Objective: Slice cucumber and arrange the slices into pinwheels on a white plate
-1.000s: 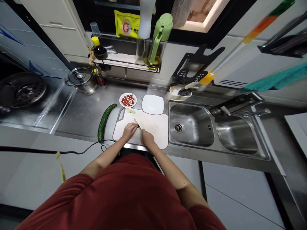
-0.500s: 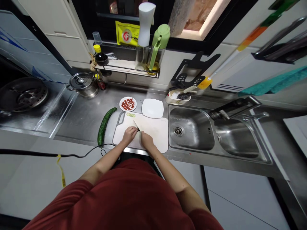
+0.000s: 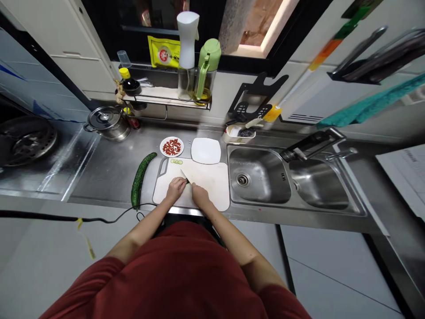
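Note:
On the white cutting board (image 3: 215, 184), my right hand (image 3: 200, 196) is closed around the handle of a knife (image 3: 183, 174), its blade pointing away to the upper left. Just left of the blade, my left hand (image 3: 175, 188) has its fingers curled down on a small dark-green piece, seemingly cucumber and mostly hidden by fingers and knife. Several pale green cucumber slices (image 3: 176, 161) lie in a row near the board's far left corner. A long whole cucumber (image 3: 140, 179) rests on the steel counter left of the board.
Behind the board stand a round plate (image 3: 161, 146) of chopped red pieces and a white square plate (image 3: 206, 151). A double sink (image 3: 265, 177) lies to the right. A lidded pot (image 3: 108, 126) is at back left, below a shelf holding an oil bottle (image 3: 207, 66). A black cable (image 3: 109, 220) crosses the front edge.
The whole view has shifted a little, so things sit further left in it. Both hands keep their places on the board, with the knife still between them.

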{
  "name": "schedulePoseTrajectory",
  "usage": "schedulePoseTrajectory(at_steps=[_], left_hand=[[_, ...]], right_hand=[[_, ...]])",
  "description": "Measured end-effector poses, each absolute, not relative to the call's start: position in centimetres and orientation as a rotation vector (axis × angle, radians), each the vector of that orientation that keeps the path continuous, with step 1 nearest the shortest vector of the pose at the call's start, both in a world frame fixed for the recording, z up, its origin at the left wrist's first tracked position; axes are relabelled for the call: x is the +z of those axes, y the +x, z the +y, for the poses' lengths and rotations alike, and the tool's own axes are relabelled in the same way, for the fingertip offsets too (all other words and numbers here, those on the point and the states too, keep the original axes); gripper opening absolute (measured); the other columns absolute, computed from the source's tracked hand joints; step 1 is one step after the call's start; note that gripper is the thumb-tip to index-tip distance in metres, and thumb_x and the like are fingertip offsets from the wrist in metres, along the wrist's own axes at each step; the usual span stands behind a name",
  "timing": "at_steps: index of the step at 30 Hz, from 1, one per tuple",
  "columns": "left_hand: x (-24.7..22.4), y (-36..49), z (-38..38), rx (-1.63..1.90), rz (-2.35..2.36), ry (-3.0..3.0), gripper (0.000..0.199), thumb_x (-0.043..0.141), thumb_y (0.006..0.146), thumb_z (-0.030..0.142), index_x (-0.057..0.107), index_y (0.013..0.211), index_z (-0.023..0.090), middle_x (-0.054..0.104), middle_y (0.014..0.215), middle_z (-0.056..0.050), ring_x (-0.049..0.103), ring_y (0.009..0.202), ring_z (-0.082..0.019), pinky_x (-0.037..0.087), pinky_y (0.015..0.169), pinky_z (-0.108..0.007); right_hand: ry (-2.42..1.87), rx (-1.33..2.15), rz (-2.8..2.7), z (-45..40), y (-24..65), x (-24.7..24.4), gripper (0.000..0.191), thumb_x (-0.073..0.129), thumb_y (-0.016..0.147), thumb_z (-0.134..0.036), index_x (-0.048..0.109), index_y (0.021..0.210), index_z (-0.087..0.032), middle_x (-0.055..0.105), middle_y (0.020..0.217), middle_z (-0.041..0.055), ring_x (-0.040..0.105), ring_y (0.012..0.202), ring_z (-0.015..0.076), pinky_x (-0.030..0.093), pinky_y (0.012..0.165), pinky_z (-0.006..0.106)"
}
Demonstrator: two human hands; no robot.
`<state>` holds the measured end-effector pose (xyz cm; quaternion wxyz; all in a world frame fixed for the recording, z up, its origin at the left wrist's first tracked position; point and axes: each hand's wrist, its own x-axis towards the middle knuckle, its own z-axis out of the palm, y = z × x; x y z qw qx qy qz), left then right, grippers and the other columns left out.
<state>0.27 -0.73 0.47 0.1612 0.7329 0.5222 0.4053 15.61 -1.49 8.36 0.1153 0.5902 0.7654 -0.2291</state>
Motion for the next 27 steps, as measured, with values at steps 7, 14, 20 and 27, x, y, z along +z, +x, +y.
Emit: schedulePoseTrajectory(at_steps=[7, 14, 20, 27], left_hand=[[0.5, 0.3, -0.7, 1.149, 1.503, 2.09, 0.019, 0.049, 0.089, 0.026, 0.066, 0.096, 0.021, 0.065, 0.092, -0.006, 0.059, 0.09, -0.017, 0.049, 0.082, -0.035], [0.7, 0.4, -0.8, 1.144, 1.499, 2.094, 0.018, 0.049, 0.089, 0.026, 0.065, 0.097, 0.021, 0.065, 0.091, -0.006, 0.059, 0.09, -0.018, 0.049, 0.083, -0.035], [1.0, 0.3, -0.8, 1.135, 1.492, 2.1, 0.018, 0.049, 0.089, 0.026, 0.065, 0.096, 0.021, 0.064, 0.091, -0.006, 0.059, 0.09, -0.017, 0.049, 0.082, -0.034], [1.0, 0.3, -0.8, 1.14, 1.485, 2.101, 0.019, 0.048, 0.09, 0.027, 0.065, 0.097, 0.021, 0.064, 0.091, -0.006, 0.059, 0.089, -0.017, 0.049, 0.082, -0.035]], right_hand=[[1.735, -0.691, 2.244, -3.4, 17.4, 8.4, 0.028, 0.035, 0.086, -0.004, 0.046, 0.109, -0.015, 0.065, 0.098, 0.0101, 0.064, 0.09, 0.0216, 0.046, 0.073, 0.03], [1.725, -0.704, 2.232, -2.0, 16.2, 8.2, 0.029, 0.034, 0.087, -0.003, 0.045, 0.11, -0.015, 0.065, 0.1, 0.0103, 0.063, 0.094, 0.0204, 0.046, 0.077, 0.03], [1.713, -0.716, 2.272, 0.1, 14.6, 8.4, 0.029, 0.036, 0.088, -0.006, 0.045, 0.114, -0.015, 0.065, 0.101, 0.0105, 0.064, 0.093, 0.0182, 0.046, 0.076, 0.026], [1.711, -0.713, 2.262, 0.0, 14.7, 8.6, 0.03, 0.035, 0.089, -0.006, 0.045, 0.116, -0.014, 0.065, 0.103, 0.0113, 0.064, 0.094, 0.0186, 0.046, 0.077, 0.027]])
